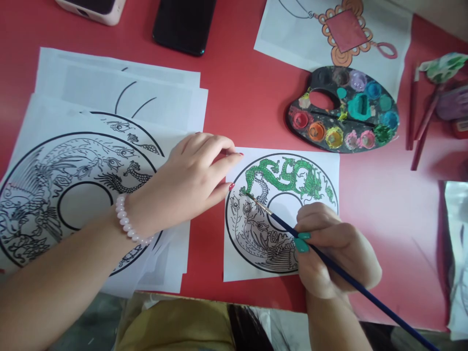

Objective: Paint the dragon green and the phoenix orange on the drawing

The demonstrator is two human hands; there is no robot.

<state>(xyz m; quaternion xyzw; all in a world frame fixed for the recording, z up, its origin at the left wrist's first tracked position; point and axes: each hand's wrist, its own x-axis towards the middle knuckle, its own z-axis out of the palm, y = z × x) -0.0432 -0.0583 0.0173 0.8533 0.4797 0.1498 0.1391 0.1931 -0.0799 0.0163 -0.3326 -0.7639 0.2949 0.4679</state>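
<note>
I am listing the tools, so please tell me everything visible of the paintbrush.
The slim paintbrush has a dark-blue handle, pale metal-looking ferrule and small dark tip. Held by the right hand, it slants across the printed sheet, its tip apparently touching the partly green dragon; the handle runs toward the bottom right.

Two hands point(193, 178) point(334, 248), one blue paintbrush point(347, 278), one palette point(353, 127), two phones point(185, 24) point(98, 7)

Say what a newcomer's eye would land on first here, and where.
Probably the bright green dragon across the upper part of the ring design on the smaller sheet, with the right hand angling a blue paintbrush toward its left end. Next, likely the paint-spattered palette beyond that sheet on the red table, then the pale beaded bracelet on the left wrist.
</note>
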